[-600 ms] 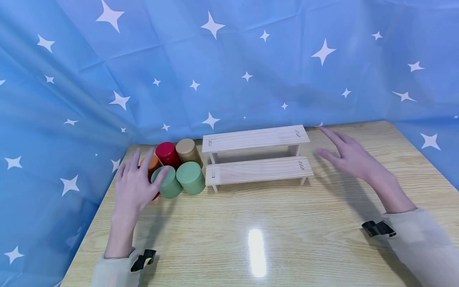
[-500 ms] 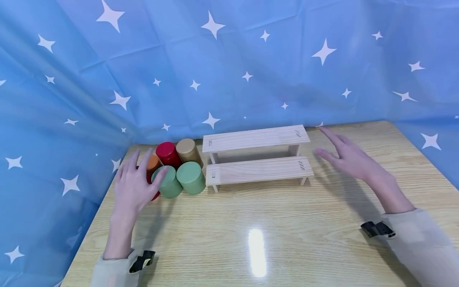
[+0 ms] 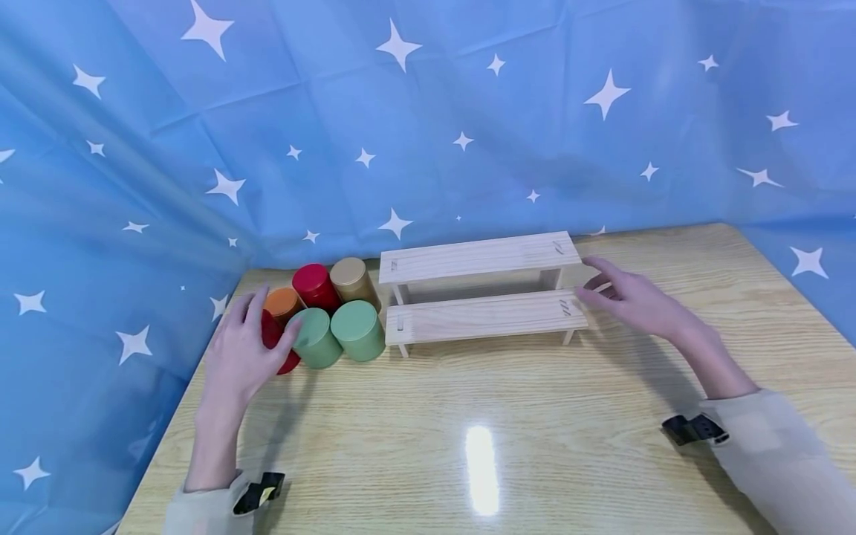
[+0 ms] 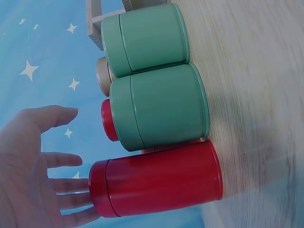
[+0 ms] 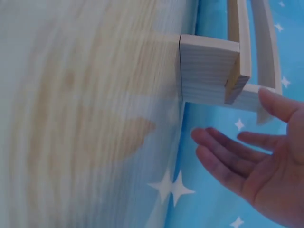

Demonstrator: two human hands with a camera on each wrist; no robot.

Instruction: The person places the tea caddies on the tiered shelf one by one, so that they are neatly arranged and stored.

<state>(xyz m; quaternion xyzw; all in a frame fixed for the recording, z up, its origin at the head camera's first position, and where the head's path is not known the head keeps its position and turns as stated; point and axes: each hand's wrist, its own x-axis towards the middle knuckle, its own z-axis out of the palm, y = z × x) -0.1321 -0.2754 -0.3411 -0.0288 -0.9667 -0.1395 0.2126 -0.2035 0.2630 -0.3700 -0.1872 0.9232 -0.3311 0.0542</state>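
My left hand (image 3: 242, 355) hovers at the near-left side of a group of cylindrical tins, fingers spread and nothing in them. Nearest to it is a tall red tin (image 4: 161, 180); the fingers pass behind its lid in the left wrist view, the thumb well apart. Two green tins (image 3: 357, 331) stand beside it. Behind are an orange tin (image 3: 284, 303), another red tin (image 3: 316, 286) and a tan tin (image 3: 352, 281). My right hand (image 3: 635, 303) is at the right end of a two-tier wooden shelf (image 3: 484, 318), fingers loosely bent, thumb close to the lower board's end.
The shelf's upper board (image 3: 478, 258) stands behind the lower one, near the back of the wood-grain table (image 3: 374, 446). A blue cloth (image 3: 428, 119) with white stars hangs behind and along the left. Black bands (image 3: 695, 429) sit at both sleeve cuffs.
My right hand has moved left to the shelf's end and its fingers have bent more. The left hand has shifted slightly left and down, uncovering more of the orange tin and the near red tin.
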